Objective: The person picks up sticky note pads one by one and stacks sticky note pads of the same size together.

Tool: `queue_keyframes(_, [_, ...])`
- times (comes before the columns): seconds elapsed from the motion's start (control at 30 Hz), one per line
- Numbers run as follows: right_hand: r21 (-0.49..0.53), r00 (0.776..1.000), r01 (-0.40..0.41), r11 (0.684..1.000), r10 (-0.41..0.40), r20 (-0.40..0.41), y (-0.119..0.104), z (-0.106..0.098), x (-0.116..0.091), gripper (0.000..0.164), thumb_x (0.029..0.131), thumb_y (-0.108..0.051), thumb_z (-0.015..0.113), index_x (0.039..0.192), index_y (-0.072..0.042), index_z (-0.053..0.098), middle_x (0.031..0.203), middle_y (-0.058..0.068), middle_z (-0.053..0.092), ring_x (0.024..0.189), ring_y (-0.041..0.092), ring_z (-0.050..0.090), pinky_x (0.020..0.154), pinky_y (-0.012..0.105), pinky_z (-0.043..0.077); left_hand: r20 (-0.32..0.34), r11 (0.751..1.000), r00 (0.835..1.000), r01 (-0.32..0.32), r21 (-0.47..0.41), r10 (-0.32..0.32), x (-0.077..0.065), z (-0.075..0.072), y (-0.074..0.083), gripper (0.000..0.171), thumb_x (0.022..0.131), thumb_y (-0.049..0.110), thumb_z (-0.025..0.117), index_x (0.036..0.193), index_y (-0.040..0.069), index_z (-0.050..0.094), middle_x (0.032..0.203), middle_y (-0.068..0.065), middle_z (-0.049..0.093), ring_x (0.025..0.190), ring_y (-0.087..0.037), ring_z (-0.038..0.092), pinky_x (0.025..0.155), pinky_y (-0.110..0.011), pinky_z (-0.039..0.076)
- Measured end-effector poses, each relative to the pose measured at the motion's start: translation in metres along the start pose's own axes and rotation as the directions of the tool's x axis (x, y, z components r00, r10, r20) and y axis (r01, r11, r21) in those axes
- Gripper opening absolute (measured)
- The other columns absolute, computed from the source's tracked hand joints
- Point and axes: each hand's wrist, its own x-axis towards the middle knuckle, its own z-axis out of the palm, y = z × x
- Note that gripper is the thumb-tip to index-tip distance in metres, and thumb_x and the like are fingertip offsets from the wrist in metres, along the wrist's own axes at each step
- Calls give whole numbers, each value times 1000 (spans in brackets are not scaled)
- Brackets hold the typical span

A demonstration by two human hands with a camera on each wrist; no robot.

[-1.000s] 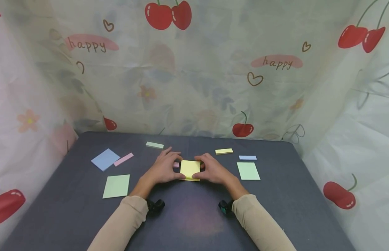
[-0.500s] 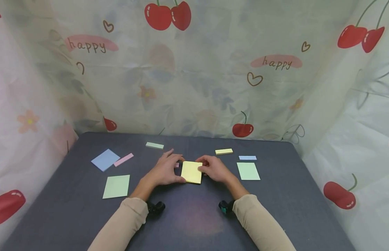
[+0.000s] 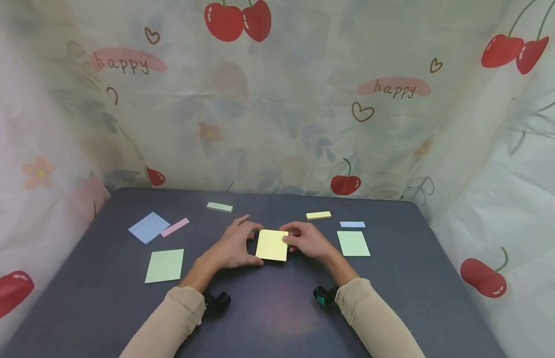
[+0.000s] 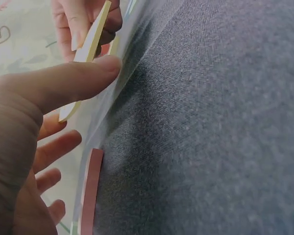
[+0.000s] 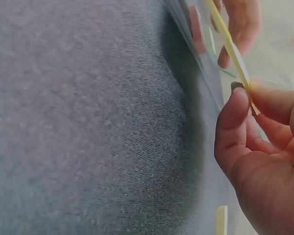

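Note:
A square pale yellow sticky note pad (image 3: 272,245) is held between both hands, raised off the dark table. My right hand (image 3: 307,240) pinches its right edge, thumb on top and fingers beneath, as the right wrist view shows. My left hand (image 3: 234,246) spans the pad's left side, with the thumb at the near corner and the index finger at the far edge. In the left wrist view the pad's edge (image 4: 68,111) meets the index fingertip, and the thumb hides part of it. A small pink pad (image 4: 90,191) lies beyond the left hand, mostly hidden in the head view.
Left of the hands lie a blue square note (image 3: 148,227), a pink strip pad (image 3: 175,227) and a green square note (image 3: 164,266). A green strip pad (image 3: 219,207) sits behind. On the right are a yellow strip (image 3: 318,215), a blue strip (image 3: 352,224) and a green square (image 3: 354,243).
The yellow pad has gone from being squared between both hands to being raised and slightly turned. My right thumb has moved from its near edge onto its right side.

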Motion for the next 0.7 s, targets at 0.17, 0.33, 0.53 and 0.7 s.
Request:
queue_keyframes(0.17, [-106,999,43,993,-40,26,-6,0,-8,44,93,-23,76,132,-7,65,105,9,68,84,15,63,75,30,56,-4,1000,1000,1,1,-1,-9,-5,3,83,70,43,93,139,16,56,143,-5,59,158,-34,19,121,-65,22])
queue_keyframes(0.33, [-216,992,91,972,-69,109,-14,3,-19,69,82,-29,85,141,-7,57,114,8,65,94,17,63,79,29,53,-16,1000,1000,-15,5,15,-21,-10,7,80,72,46,90,139,16,57,147,-7,56,157,-37,20,121,-65,22])
queue_keyframes(0.53, [-369,981,151,917,-93,171,-24,13,-30,86,78,-33,89,148,-5,48,120,8,56,103,19,58,88,34,52,-13,999,1000,-16,35,17,-34,-10,8,81,71,51,89,137,16,59,152,-6,53,156,-38,23,121,-65,24])
queue_keyframes(0.7, [-399,975,168,901,-91,205,-26,21,-37,85,79,-32,88,148,-6,46,124,8,52,108,21,57,94,38,52,-3,999,1000,9,34,-9,-45,-9,6,81,70,52,90,137,19,58,149,-3,53,157,-36,22,121,-64,24])
